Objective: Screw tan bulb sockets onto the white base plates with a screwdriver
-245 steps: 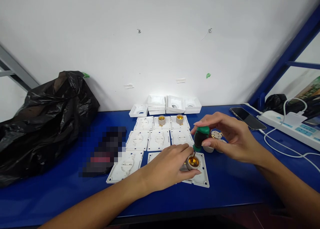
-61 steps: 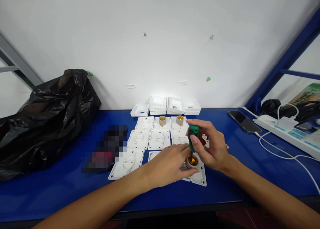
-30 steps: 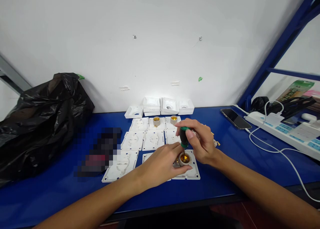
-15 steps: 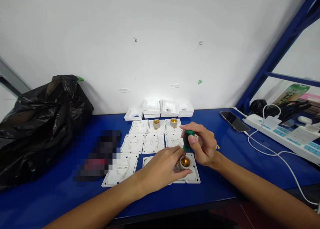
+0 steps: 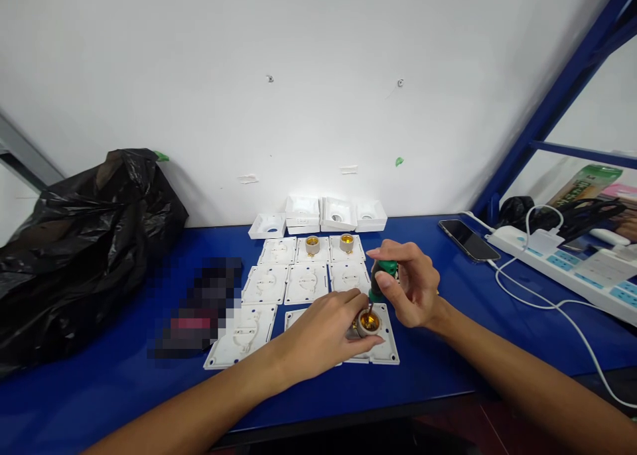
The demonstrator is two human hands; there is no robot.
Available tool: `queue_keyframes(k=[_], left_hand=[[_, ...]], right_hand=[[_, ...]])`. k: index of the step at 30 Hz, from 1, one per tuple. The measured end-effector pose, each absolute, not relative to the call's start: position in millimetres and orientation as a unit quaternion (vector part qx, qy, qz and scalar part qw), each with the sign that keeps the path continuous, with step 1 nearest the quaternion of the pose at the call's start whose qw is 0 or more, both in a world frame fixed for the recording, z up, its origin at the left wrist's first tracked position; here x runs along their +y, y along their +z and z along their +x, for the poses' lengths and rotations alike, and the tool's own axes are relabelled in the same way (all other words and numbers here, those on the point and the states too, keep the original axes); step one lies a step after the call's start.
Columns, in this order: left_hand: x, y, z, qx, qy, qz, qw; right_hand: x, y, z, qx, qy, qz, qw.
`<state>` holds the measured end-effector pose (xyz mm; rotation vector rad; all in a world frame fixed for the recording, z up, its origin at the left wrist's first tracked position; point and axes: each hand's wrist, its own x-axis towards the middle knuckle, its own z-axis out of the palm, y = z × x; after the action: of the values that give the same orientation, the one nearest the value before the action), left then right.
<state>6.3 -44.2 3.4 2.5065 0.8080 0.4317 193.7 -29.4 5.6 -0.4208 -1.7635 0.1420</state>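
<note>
My right hand (image 5: 415, 284) grips a short screwdriver (image 5: 388, 268) with a green and black handle, thumb and fingers around it. Its shaft points down into a round lamp socket (image 5: 369, 323), which has a pale rim and a brass-coloured inside. My left hand (image 5: 318, 339) lies over a white base plate (image 5: 387, 352), its thumb and fingers closed about the socket's near and left sides. Part of a second socket shows under the left fingers. Behind, two more lamp sockets (image 5: 312, 245) stand upright on white plates (image 5: 306, 284) laid in rows.
White square covers (image 5: 303, 209) are stacked by the wall. A black plastic bag (image 5: 89, 256) and a blurred dark item (image 5: 204, 309) lie left on the blue table (image 5: 418, 382). At right are a phone (image 5: 468, 240), a power strip (image 5: 562, 262) and white cables.
My right hand has shifted slightly right, and the screwdriver's handle now leans further to the right. The tip is still at the socket, and my left hand keeps its hold.
</note>
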Motion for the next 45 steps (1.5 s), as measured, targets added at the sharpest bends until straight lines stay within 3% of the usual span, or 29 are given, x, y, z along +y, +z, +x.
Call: queue_keyframes(k=[9, 15, 22, 29, 37, 45], left_hand=[[-43.3, 2.1, 6.9, 0.292, 0.159, 0.915, 0.228], [-44.1, 1.9, 5.9, 0.305, 0.149, 0.918, 0.205], [-45.1, -5.6, 5.3, 0.289, 0.163, 0.923, 0.194], [-43.7, -1.2, 5.8, 0.275, 0.181, 0.927, 0.18], [-69.4, 12.8, -33.9, 0.334, 0.14, 0.931, 0.049], [-81.7, 2.8, -69.6, 0.357, 0.151, 0.917, 0.094]], right_hand=[[-28.0, 0.3, 193.3, -0.756, 0.06, -0.195, 0.622], [-26.8, 2.4, 195.4, -0.688, 0.074, -0.294, 0.66], [-7.3, 27.2, 212.4, -0.616, 0.024, -0.312, 0.723], [3.9, 30.4, 236.9, -0.616, 0.02, -0.384, 0.688], [12.3, 23.7, 254.8, -0.613, 0.03, -0.426, 0.665], [15.8, 19.0, 253.6, -0.627, 0.022, -0.433, 0.647]])
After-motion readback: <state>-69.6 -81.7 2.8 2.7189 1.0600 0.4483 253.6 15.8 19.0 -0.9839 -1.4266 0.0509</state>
